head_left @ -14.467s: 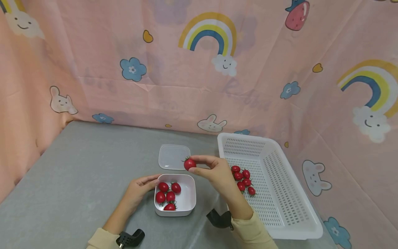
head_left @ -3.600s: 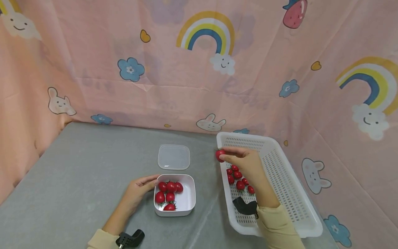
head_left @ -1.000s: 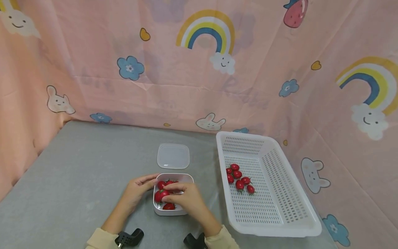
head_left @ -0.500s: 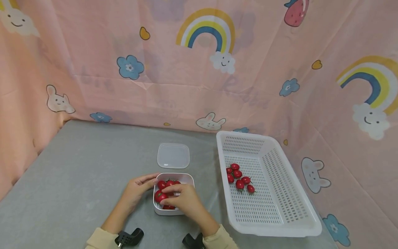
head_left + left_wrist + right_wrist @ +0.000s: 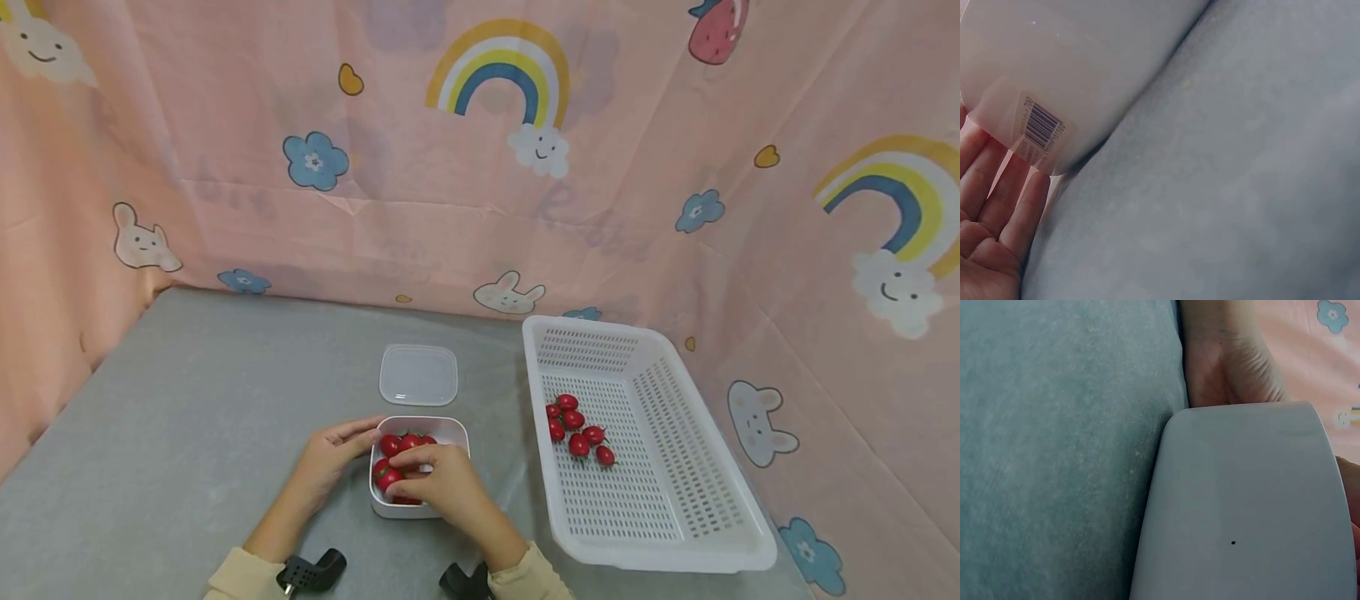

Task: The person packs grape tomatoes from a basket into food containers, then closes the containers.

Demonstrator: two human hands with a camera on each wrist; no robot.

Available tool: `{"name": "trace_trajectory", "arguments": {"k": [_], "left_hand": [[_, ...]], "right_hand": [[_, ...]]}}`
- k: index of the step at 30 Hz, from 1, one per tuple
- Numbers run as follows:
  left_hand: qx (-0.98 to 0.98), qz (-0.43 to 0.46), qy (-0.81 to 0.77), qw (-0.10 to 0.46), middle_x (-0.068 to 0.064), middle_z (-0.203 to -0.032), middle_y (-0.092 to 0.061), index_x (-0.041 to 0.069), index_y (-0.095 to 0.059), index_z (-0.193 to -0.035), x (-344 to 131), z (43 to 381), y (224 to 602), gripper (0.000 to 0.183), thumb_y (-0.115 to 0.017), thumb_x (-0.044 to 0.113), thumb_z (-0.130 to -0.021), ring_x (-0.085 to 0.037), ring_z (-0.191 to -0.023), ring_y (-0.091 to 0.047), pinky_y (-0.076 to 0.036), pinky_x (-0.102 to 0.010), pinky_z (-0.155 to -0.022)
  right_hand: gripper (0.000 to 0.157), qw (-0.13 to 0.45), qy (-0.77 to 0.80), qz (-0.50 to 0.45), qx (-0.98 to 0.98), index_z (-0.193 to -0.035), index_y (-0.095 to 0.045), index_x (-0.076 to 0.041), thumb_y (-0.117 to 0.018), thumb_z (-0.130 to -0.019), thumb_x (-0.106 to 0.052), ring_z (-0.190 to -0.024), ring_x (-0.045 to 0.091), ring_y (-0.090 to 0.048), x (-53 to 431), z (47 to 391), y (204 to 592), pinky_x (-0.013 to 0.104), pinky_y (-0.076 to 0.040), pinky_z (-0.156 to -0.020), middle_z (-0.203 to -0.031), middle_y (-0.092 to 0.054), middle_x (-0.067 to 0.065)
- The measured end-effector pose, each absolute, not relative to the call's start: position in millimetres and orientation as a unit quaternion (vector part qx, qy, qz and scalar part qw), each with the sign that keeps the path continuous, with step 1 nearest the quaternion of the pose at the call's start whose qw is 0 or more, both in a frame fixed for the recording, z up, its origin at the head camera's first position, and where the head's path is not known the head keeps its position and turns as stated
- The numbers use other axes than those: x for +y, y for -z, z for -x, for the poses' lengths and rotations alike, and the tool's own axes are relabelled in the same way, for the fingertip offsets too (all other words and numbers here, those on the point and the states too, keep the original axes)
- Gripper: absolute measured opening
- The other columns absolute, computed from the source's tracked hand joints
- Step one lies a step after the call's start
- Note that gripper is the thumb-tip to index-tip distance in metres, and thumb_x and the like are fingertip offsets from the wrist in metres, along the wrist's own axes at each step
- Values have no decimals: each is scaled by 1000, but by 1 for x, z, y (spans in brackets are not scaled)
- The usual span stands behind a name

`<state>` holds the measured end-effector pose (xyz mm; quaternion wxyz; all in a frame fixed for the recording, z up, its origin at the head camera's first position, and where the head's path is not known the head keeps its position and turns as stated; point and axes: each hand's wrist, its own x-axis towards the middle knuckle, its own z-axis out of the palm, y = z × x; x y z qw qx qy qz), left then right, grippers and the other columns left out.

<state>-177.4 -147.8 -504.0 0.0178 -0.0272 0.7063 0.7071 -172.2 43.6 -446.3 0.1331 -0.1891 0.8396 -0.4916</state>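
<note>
The work looks partway along: some tomatoes (image 5: 390, 445) lie in the white box (image 5: 408, 512), and others remain in the basket (image 5: 647, 560). The box stands toward the near side of the table (image 5: 187, 433), to the left of the basket. At least six tomatoes show in it, crowded to its left half; the right hand (image 5: 448, 485) hides part of the inside.

That hand reaches in over the right rim, thumb and fingers about one tomato; I cannot tell whether they pinch it. The left hand (image 5: 328, 456) lies with fairly straight fingers against the box's left side near the far corner.

Seven tomatoes sit in a loose cluster along the left wall of the basket, which takes up the table's right side. The lid (image 5: 418, 376) is off, lying flat beyond the box, toward the table's far edge.
</note>
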Motion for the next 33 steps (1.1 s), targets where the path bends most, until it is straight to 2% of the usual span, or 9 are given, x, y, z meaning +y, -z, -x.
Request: {"name": "trace_trajectory", "arguments": {"k": [7, 15, 21, 23, 29, 33], "left_hand": [[710, 30, -703, 19, 7, -110, -75, -3, -68, -123, -149, 177, 504, 36, -69, 17, -93, 5, -99, -64, -50, -18, -88], [704, 30, -709, 26, 15, -104, -75, -4, -67, -124, -149, 178, 505, 37, -69, 16, -93, 4, -98, -65, -50, -18, -88], [703, 34, -709, 35, 4, -112, -75, -3, -67, -124, -149, 178, 505, 38, -70, 19, -93, 3, -99, -66, -51, -19, -89], [703, 36, -709, 36, 2, -113, -75, -3, -67, -124, -149, 178, 505, 38, -70, 19, -93, 3, -99, -66, -51, -20, -89], [700, 47, -712, 35, 4, -112, -75, -4, -66, -124, -149, 178, 506, 38, -70, 16, -92, 2, -98, -66, -52, -20, -88], [702, 54, -709, 38, -8, -120, -73, -3, -67, -125, -148, 179, 504, 39, -70, 17, -92, 2, -98, -66, -52, -20, -88]], "right_hand": [[22, 126, 485, 195, 843, -96, -80, -4, -84, -75, -7, -95, 20, -64, 43, 173, 448, 33, -59, -83, -99, -76, 15], [25, 108, 481, 189, 849, -98, -80, -5, -85, -75, -11, -99, 22, -63, 45, 175, 450, 28, -57, -87, -100, -76, 13], [25, 124, 563, 144, 804, -102, -78, -2, -82, -79, -11, -95, 12, -66, 52, 176, 441, 19, -55, -81, -106, -76, 15], [25, 117, 578, 137, 796, -103, -78, -2, -81, -81, -11, -96, 13, -68, 55, 175, 432, 16, -54, -78, -107, -76, 15], [29, 113, 637, 137, 750, -109, -74, 5, -79, -83, -6, -103, 35, -72, 65, 170, 393, 28, -59, -81, -113, -72, 22], [31, 106, 631, 131, 757, -112, -74, 3, -79, -84, -9, -105, 32, -71, 73, 169, 369, 31, -59, -84, -115, -72, 21]]}}
